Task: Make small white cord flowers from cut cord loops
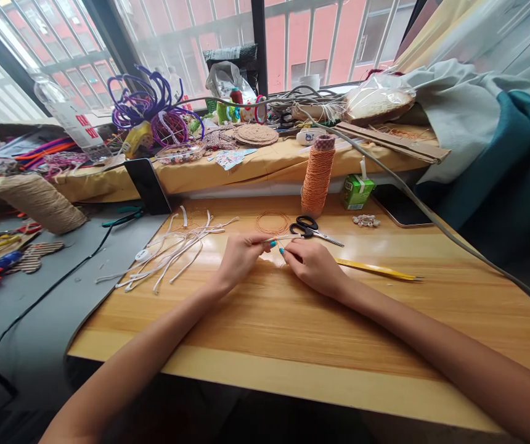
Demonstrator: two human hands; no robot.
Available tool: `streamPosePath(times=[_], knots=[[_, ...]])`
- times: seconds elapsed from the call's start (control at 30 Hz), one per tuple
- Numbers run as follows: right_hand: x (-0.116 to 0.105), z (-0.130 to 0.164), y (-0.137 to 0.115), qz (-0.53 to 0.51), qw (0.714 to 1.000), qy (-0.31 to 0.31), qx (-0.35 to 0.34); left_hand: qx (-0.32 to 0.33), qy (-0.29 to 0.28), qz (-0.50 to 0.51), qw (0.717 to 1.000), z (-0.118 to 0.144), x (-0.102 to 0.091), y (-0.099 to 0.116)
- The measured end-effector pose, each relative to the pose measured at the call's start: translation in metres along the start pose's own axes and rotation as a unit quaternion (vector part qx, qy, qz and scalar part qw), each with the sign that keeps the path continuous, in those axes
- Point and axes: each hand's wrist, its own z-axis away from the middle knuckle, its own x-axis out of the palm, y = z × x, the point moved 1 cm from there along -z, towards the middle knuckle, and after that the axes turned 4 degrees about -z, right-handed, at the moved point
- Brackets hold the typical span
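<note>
Over the middle of the wooden table, my left hand [243, 256] pinches a thin pale cord [280, 238] between thumb and fingers. Close by on the right, my right hand [313, 262] is closed too, its thumb and forefinger pinching a fine orange thread [280, 245] near that cord. The fingertips of both hands nearly meet. Just beyond them lie a loose coil of orange thread [272, 222] and black-handled scissors [313, 228]. A tall spool of orange thread [318, 176] stands upright behind the scissors. White cord pieces [172, 246] are strewn left of my left hand.
A yellow tape measure [380, 270] lies right of my right hand. Farther back are a green drink carton [357, 191], a phone [403, 205] and small beads [365, 220]. A grey cable [431, 216] crosses the right side. Pliers [124, 217] and a twine spool [40, 200] are left.
</note>
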Motion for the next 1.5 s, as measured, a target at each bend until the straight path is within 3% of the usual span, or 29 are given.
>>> streamPosePath(times=[0.1, 0.2, 0.33, 0.47, 0.63, 0.8, 0.97, 1.17, 1.27, 1.4, 1.5], knots=[[0.003, 0.006, -0.005, 0.106, 0.992, 0.010, -0.063, 0.104, 0.016, -0.145, 0.984, 0.002, 0.001, -0.002], [0.002, 0.009, -0.010, 0.143, 0.980, 0.037, -0.134, 0.212, 0.002, -0.264, 0.941, 0.004, 0.001, -0.004], [-0.006, 0.007, -0.009, 0.001, 0.988, 0.064, -0.139, 0.330, -0.060, -0.305, 0.891, 0.007, 0.002, -0.002], [-0.014, 0.000, -0.002, -0.180, 0.980, 0.068, -0.046, 0.374, -0.069, -0.263, 0.887, 0.008, 0.002, 0.003], [-0.013, -0.008, 0.008, -0.344, 0.934, -0.039, 0.093, 0.349, -0.086, -0.154, 0.920, 0.008, 0.001, 0.010], [-0.008, -0.009, 0.013, -0.441, 0.877, -0.101, 0.164, 0.306, -0.007, -0.101, 0.946, 0.009, 0.000, 0.012], [-0.010, -0.008, 0.013, -0.436, 0.869, -0.158, 0.173, 0.282, 0.064, -0.101, 0.952, 0.014, 0.002, 0.013], [-0.012, -0.009, 0.007, -0.382, 0.886, -0.211, 0.155, 0.246, 0.016, -0.079, 0.966, 0.014, 0.004, 0.014], [-0.009, -0.009, 0.007, -0.379, 0.891, -0.176, 0.175, 0.219, -0.031, -0.057, 0.974, 0.010, 0.003, 0.013], [-0.007, -0.009, 0.010, -0.405, 0.892, -0.051, 0.195, 0.169, -0.059, -0.052, 0.983, 0.002, -0.002, 0.010], [-0.007, -0.007, 0.010, -0.399, 0.903, -0.052, 0.149, 0.141, -0.077, -0.043, 0.986, -0.002, -0.005, 0.008]])
